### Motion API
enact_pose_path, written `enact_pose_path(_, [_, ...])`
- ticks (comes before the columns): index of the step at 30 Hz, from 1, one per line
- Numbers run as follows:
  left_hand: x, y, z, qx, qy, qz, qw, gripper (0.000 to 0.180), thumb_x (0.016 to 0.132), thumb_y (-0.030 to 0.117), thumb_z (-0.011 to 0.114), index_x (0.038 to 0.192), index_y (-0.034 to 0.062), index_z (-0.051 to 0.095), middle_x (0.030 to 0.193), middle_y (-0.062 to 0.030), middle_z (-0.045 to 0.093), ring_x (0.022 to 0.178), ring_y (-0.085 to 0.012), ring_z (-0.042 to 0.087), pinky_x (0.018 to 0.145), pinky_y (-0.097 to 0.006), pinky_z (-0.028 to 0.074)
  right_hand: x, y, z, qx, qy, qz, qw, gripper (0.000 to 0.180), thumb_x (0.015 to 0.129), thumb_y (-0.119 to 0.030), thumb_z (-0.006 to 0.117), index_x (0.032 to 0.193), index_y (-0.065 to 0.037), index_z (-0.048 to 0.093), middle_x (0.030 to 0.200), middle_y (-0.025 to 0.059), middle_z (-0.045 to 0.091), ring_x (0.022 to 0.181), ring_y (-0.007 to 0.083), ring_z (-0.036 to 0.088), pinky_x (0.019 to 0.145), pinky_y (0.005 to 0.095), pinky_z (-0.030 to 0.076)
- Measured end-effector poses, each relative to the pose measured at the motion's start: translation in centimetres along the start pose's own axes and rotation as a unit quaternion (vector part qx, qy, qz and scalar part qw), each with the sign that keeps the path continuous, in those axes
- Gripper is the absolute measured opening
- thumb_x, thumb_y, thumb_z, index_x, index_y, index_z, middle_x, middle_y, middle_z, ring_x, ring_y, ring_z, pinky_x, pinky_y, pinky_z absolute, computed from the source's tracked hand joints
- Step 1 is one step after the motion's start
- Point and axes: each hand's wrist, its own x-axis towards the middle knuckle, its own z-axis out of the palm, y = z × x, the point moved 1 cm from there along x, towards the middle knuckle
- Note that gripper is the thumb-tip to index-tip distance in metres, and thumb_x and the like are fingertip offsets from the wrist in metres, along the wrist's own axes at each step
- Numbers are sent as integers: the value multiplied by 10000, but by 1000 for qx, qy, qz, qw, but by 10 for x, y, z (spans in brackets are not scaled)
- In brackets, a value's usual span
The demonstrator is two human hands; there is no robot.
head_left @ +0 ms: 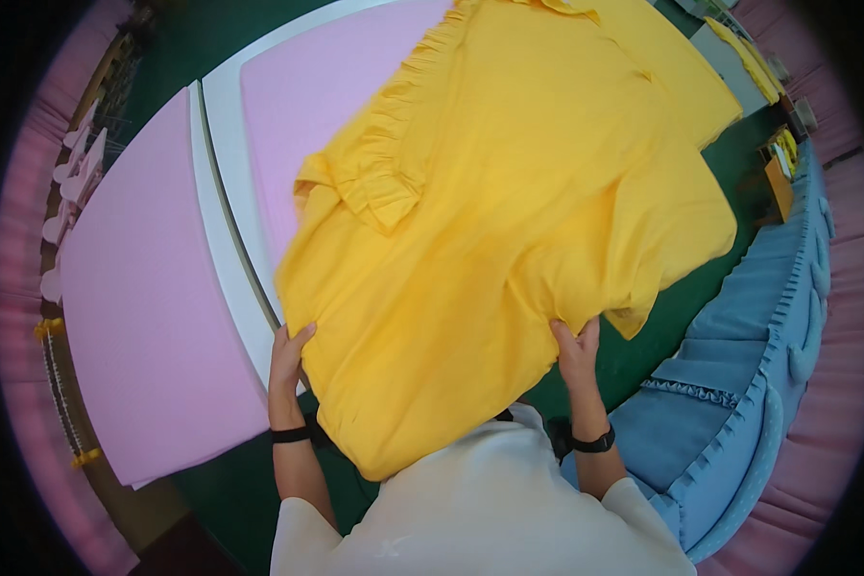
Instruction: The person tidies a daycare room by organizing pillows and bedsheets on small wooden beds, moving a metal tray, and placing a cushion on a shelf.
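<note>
Pinching yellow cloth (509, 221) in left hand (287, 357), pinching it in right hand (577, 355) too! Sprawls ahead of both, with pink pad (154, 288) left of left hand.

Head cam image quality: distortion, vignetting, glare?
Head view: fisheye bend, the left pink pad bowed; corners fall to black. Head view: light soft, no strong glare on the yellow cloth, mild shading in its folds. Head view: left hand and right hand readable.
</note>
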Motion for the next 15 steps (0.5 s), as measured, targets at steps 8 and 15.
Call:
enact_pose_path(8, [-119, -70, 46, -89, 110, -24, 990, 394, 893, 154, 634, 1220, -50, 552, 1144, -109, 639, 995, -199, 625, 870, -306, 483, 54, -47, -32, -140, -250, -235, 929, 348, 788, -31, 600, 1129, 31, 575, 1120, 170, 613, 1055, 323, 576, 917, 375, 432])
enact_pose_path(15, [-115, -91, 116, -7, 32, -64, 997, 334, 927, 123, 591, 1212, -51, 571, 1134, -62, 645, 981, -152, 613, 871, -285, 472, 157, -31, -73, -72, -210, -142, 965, 441, 823, -91, 594, 1240, 16, 499, 1151, 119, 592, 1041, 231, 568, 914, 356, 445])
